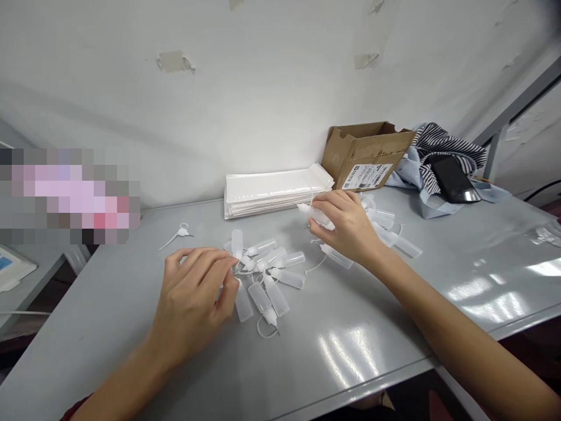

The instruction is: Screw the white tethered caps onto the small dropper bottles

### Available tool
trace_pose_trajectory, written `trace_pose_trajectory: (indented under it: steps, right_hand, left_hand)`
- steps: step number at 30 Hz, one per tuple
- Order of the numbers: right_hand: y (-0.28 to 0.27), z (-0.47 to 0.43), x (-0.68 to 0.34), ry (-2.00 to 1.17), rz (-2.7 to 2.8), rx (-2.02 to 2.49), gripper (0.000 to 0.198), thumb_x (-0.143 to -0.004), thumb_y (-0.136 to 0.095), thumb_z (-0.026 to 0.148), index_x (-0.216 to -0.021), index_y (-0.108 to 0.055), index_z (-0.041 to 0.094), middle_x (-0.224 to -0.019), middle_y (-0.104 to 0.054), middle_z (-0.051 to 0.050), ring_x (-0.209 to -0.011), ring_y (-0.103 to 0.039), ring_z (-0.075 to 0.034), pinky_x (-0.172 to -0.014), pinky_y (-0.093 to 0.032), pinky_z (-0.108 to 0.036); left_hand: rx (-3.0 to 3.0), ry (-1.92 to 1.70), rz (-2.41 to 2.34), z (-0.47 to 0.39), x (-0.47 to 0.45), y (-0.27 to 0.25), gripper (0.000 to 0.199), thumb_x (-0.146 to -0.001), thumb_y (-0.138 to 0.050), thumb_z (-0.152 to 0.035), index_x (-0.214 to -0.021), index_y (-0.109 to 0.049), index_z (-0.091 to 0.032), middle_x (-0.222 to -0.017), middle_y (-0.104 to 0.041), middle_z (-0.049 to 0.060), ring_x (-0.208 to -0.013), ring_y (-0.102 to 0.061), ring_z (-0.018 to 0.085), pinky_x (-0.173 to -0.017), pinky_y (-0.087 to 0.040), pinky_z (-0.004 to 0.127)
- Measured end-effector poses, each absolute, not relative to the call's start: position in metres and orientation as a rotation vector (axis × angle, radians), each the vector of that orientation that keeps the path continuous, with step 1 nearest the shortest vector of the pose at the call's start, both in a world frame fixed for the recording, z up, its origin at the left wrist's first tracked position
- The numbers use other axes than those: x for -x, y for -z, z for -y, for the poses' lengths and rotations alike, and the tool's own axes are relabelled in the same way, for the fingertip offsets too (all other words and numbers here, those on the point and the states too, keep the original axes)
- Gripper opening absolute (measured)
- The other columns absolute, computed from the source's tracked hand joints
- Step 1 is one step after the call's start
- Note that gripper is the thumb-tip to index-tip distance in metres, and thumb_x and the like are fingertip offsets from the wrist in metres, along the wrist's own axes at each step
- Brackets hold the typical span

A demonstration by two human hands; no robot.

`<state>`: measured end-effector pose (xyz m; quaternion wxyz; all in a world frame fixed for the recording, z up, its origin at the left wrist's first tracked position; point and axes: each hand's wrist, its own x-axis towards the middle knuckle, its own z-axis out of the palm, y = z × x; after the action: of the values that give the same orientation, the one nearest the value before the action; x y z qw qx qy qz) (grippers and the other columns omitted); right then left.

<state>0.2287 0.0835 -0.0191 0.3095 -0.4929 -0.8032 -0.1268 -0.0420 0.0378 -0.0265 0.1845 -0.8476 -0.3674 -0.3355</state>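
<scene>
Between the thumb and fingers of my right hand (348,225) is a small translucent needle-tip bottle (321,216), its white tip pointing left. My left hand (199,289) is curled at the left side of a pile of similar bottles (274,289). Its fingertips are beside a bottle (237,241) that sticks up from the pile; what lies between them is partly hidden. Below my right hand rests a loose bottle (337,256) with its strap hanging out. Several more bottles (407,245) lie to the right, partly behind my right wrist.
A white needle cap with a ring strap (183,232) lies alone at left. Against the wall are stacked white padded envelopes (276,187) and an open cardboard box (368,152). Striped cloth (442,146) and a black phone-like device (453,178) occupy the right back of the grey table (307,362).
</scene>
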Motion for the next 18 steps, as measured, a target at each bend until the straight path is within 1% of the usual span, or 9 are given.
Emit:
trace_pose_trajectory:
  steps: [3,5,8,10,12,15,18]
  right_hand:
    - [0.014,-0.075,-0.223,0.046,2.13,1.197,0.013,-0.086,-0.051,0.023,-0.091,-0.061,0.016,-0.087,-0.067,-0.008,-0.079,-0.059,-0.02,-0.072,-0.042,-0.031]
    - [0.012,-0.068,-0.218,-0.151,2.18,1.125,0.015,-0.086,-0.05,0.023,-0.094,-0.06,0.015,-0.082,-0.065,-0.007,-0.073,-0.058,-0.018,-0.065,-0.043,-0.028]
    - [0.009,-0.058,-0.21,-0.311,2.259,1.024,0.019,-0.086,-0.053,0.023,-0.1,-0.062,0.012,-0.081,-0.065,-0.007,-0.07,-0.057,-0.016,-0.063,-0.042,-0.026]
    - [0.006,-0.052,-0.205,-0.444,2.271,0.966,0.019,-0.085,-0.056,0.021,-0.1,-0.063,0.01,-0.077,-0.064,-0.004,-0.065,-0.055,-0.014,-0.06,-0.04,-0.025]
    - [0.003,-0.047,-0.202,-0.652,2.253,0.904,0.017,-0.084,-0.058,0.019,-0.098,-0.065,0.011,-0.077,-0.065,-0.002,-0.065,-0.055,-0.012,-0.059,-0.04,-0.023]
    - [-0.001,-0.042,-0.2,-0.965,2.196,0.833,0.015,-0.084,-0.06,0.018,-0.097,-0.067,0.013,-0.082,-0.068,-0.002,-0.071,-0.059,-0.012,-0.064,-0.043,-0.022]
    - [-0.002,-0.039,-0.199,-1.118,2.161,0.826,0.015,-0.082,-0.061,0.016,-0.095,-0.068,0.013,-0.081,-0.069,-0.001,-0.071,-0.059,-0.013,-0.066,-0.045,-0.024]
  left_hand:
    - [2.394,0.959,1.046,-0.038,0.041,0.027,0.019,-0.08,-0.05,-0.006,-0.088,-0.059,-0.021,-0.08,-0.07,0.004,-0.075,-0.065,0.021,-0.08,-0.043,0.041]
    - [2.382,0.98,1.047,-0.038,0.04,0.027,0.018,-0.081,-0.051,-0.007,-0.091,-0.059,-0.02,-0.08,-0.07,0.004,-0.075,-0.066,0.021,-0.079,-0.043,0.04]
    - [2.34,1.012,1.043,-0.037,0.04,0.027,0.017,-0.081,-0.055,-0.008,-0.094,-0.059,-0.018,-0.08,-0.071,0.005,-0.075,-0.067,0.022,-0.079,-0.043,0.04]
    - [2.318,1.025,1.053,-0.036,0.04,0.026,0.018,-0.081,-0.057,-0.009,-0.098,-0.058,-0.017,-0.08,-0.071,0.005,-0.073,-0.066,0.022,-0.079,-0.043,0.04]
    - [2.319,1.037,1.089,-0.034,0.039,0.025,0.024,-0.082,-0.058,-0.01,-0.105,-0.057,-0.016,-0.08,-0.07,0.005,-0.073,-0.065,0.021,-0.081,-0.043,0.04]
    - [2.364,1.044,1.138,-0.033,0.038,0.024,0.035,-0.084,-0.057,-0.011,-0.119,-0.051,-0.016,-0.085,-0.069,0.005,-0.078,-0.064,0.02,-0.083,-0.043,0.038]
    - [2.422,1.047,1.117,-0.032,0.036,0.023,0.039,-0.086,-0.055,-0.01,-0.124,-0.048,-0.017,-0.088,-0.069,0.005,-0.083,-0.063,0.02,-0.084,-0.043,0.037]
